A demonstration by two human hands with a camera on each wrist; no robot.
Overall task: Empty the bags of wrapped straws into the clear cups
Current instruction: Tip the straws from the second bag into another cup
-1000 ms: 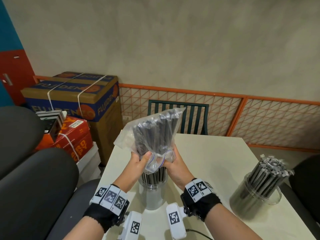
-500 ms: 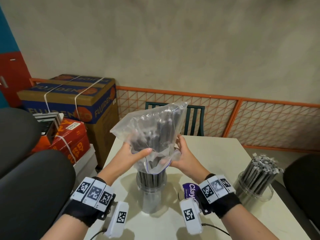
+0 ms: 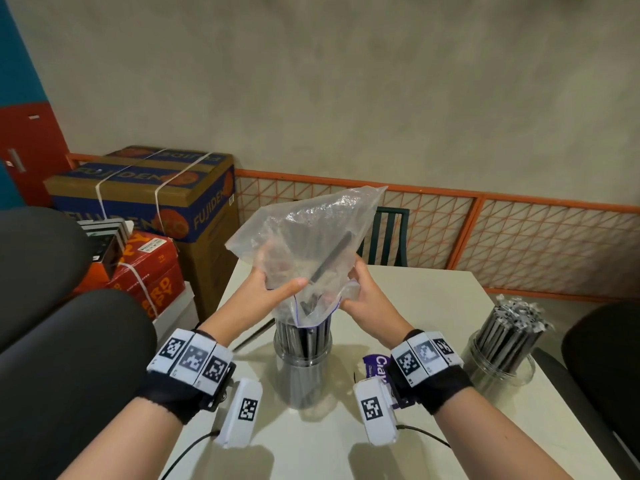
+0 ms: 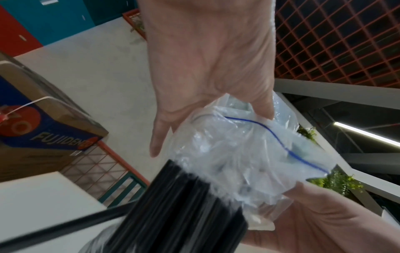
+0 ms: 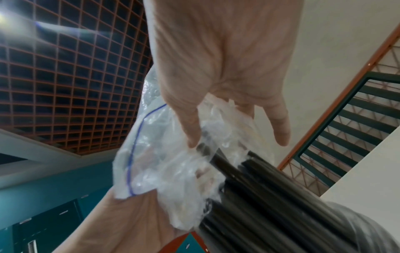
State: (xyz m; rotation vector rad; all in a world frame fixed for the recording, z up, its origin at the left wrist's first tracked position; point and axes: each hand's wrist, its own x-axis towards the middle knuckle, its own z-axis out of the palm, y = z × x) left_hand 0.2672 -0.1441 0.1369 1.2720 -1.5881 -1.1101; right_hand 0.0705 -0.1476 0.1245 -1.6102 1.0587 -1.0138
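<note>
Both hands hold a clear zip bag (image 3: 304,237) upside down, mouth down over a clear cup (image 3: 303,362) at the table's middle. My left hand (image 3: 273,289) grips the bag's left side and my right hand (image 3: 360,289) grips its right side. The bag (image 4: 249,154) is almost empty; one or two black wrapped straws (image 3: 330,256) still lie slanted inside it. The cup holds a bundle of black straws (image 4: 173,214) standing upright, also seen below the bag (image 5: 173,162) as straws (image 5: 270,196) in the right wrist view. A second clear cup (image 3: 498,355) full of straws stands at the right.
One loose straw (image 3: 252,336) lies on the white table (image 3: 433,306) left of the cup. A purple packet (image 3: 377,365) sits by my right wrist. Black chairs (image 3: 69,341) flank the table; stacked cardboard boxes (image 3: 156,202) stand at the left, a green chair (image 3: 388,237) beyond.
The bag has been lifted higher and most of its straws have slid down into the middle cup, leaving the bag nearly empty. Both hands rose with it.
</note>
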